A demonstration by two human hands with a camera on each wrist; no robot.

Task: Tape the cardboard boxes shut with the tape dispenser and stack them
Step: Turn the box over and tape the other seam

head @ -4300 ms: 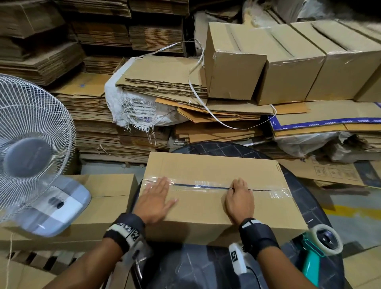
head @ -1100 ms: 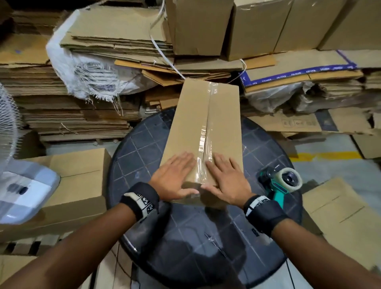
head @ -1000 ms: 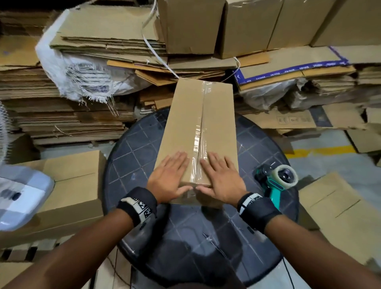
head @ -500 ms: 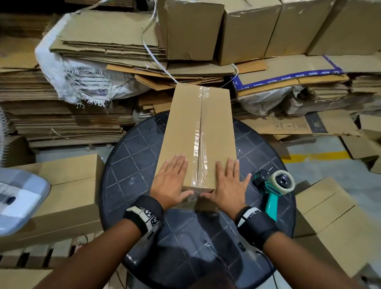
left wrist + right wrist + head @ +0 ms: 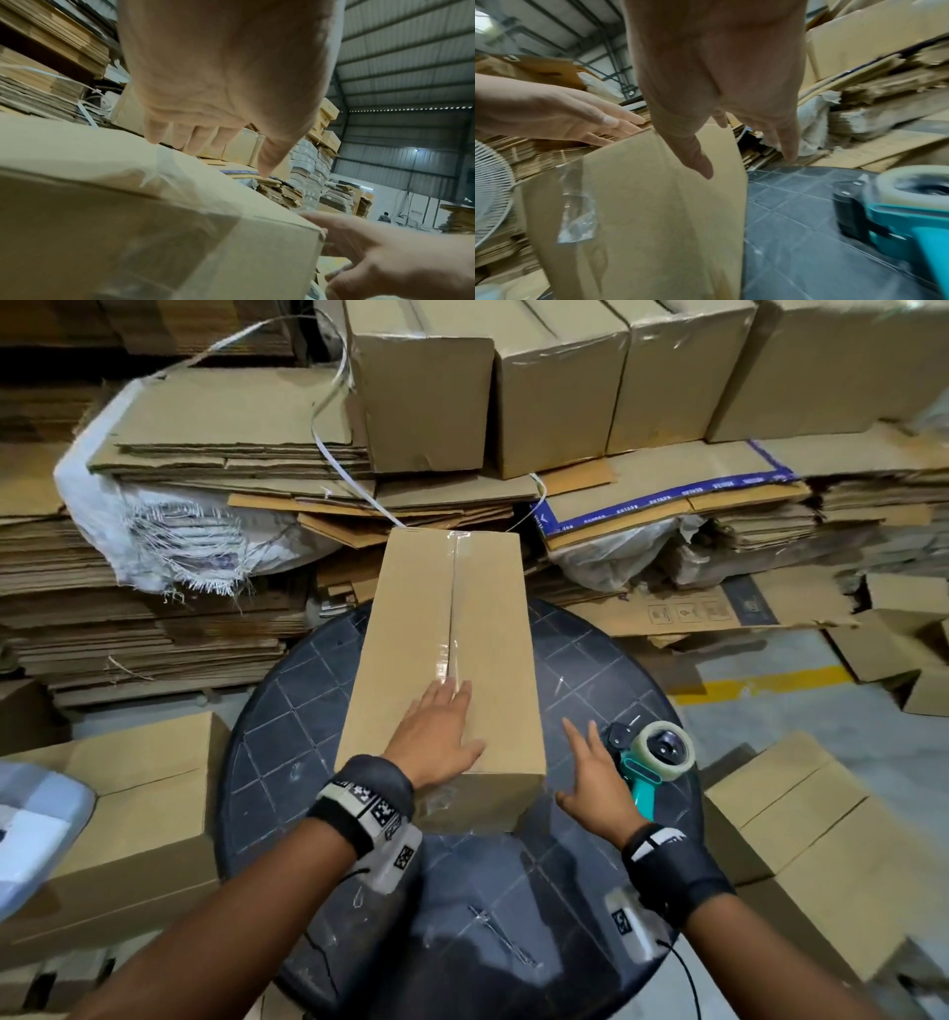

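- Since half a second ago, the right hand has left the box top and now sits off the box's right side, low and right of frame centre, between the box and the tape dispenser.
- Its fingers are straight and spread, grip released, holding nothing; whether its edge touches the dispenser is hard to tell from the head view.
- Left hand lies flat on the near end of the cardboard box, fingers straight along the taped centre seam, grip released, pressing rather than grasping.
- That box lies lengthwise in the middle of the frame on the round dark table, its far end overhanging the table's far edge; clear tape folds down over the near end face.
- Tape dispenser, teal handle and clear roll, lies on the table at the right rim, just beside the right hand.
- Taped boxes stand in a row along the top of the frame on stacks of flattened cardboard.
- Lower left of the frame shows another box below table level.
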